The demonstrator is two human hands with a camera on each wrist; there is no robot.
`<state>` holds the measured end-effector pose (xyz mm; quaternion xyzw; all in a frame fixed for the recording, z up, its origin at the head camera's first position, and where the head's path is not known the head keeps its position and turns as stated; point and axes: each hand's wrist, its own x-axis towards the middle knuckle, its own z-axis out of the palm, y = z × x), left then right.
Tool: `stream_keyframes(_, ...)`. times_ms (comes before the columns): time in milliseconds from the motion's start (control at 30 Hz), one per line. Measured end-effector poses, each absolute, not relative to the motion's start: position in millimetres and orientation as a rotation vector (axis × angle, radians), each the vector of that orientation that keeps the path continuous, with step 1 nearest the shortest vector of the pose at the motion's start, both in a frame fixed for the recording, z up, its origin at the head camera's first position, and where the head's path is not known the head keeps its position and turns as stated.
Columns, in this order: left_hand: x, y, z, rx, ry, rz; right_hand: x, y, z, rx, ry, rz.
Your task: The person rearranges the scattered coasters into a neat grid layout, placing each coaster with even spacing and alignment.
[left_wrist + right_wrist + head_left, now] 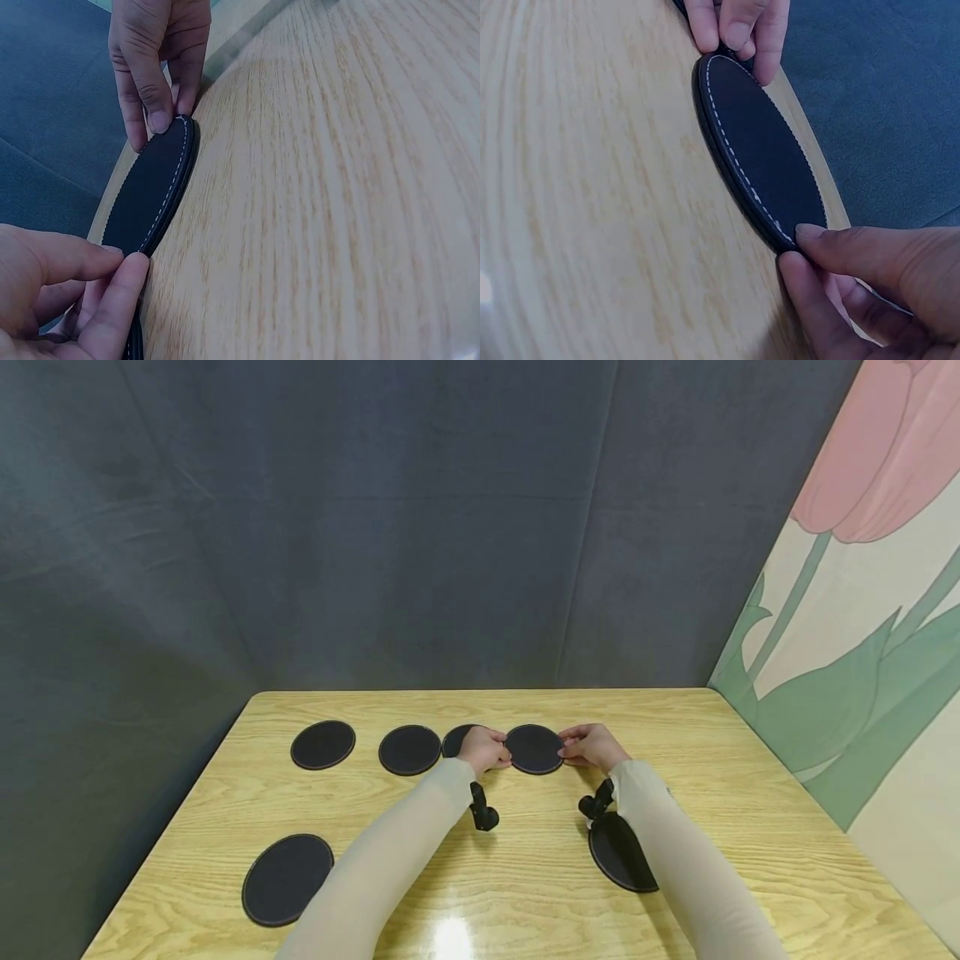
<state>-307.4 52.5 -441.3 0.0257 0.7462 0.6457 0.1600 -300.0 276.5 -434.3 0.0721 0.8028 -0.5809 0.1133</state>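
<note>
A round black coaster (535,749) with pale stitching along its rim lies flat at the back of the table, between the two hands. My left hand (483,750) pinches its left edge with thumb and fingertips. At the opposite edge, the right hand (592,746) pinches it the same way. In the right wrist view the edge of this coaster (757,150) looks doubled; I cannot tell if another lies beneath. Partly behind the left hand is a second coaster (456,742), which nearly touches the held one.
Two more coasters, a middle one (409,750) and a far-left one (322,744), continue the back row. A larger-looking coaster (287,880) lies at the front left. Under the right forearm, a coaster (618,852) is partly covered. A dark curtain (420,527) hangs behind the wooden table (525,893).
</note>
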Motion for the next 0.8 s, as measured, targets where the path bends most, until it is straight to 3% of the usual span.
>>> stream_keyframes(500,-299,49,-432,0.082,2.085,1.872,-301,276,-435,0.201,2.379,-1.678)
stream_keyframes(800,-324,54,-457,0.058,2.061,1.875,-298,275,-433,0.203,2.36,-1.694)
